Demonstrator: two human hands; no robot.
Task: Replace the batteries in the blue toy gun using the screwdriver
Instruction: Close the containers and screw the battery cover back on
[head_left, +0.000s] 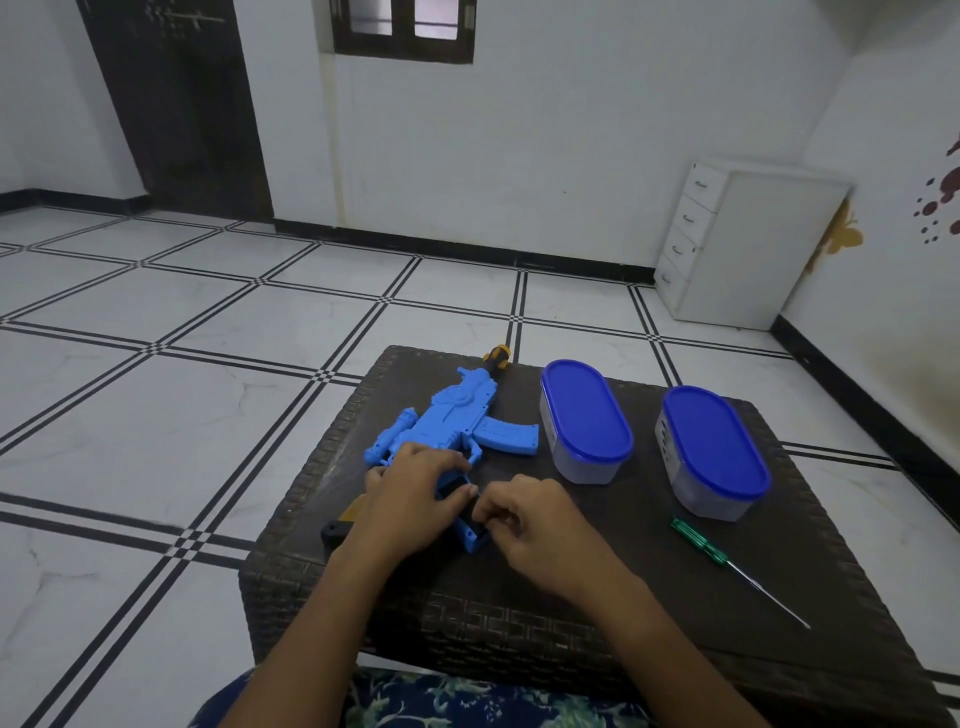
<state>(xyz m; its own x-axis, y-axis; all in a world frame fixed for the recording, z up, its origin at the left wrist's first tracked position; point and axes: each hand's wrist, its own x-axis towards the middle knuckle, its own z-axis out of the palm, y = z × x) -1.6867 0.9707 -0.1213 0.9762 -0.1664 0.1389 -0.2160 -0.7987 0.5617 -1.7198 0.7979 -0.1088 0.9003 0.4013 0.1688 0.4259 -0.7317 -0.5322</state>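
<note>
Both hands mid-table, edges clear.

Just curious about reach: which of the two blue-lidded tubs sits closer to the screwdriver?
The tub on the right; the green-handled screwdriver lies just in front of it, unlike the other tub.

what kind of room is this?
Likely a room in a home: tiled floor, white drawer unit against the wall, dark door, and a low woven table as workbench.

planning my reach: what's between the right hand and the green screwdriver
Nothing: the head view shows only bare dark table between the right hand and the screwdriver.
</note>
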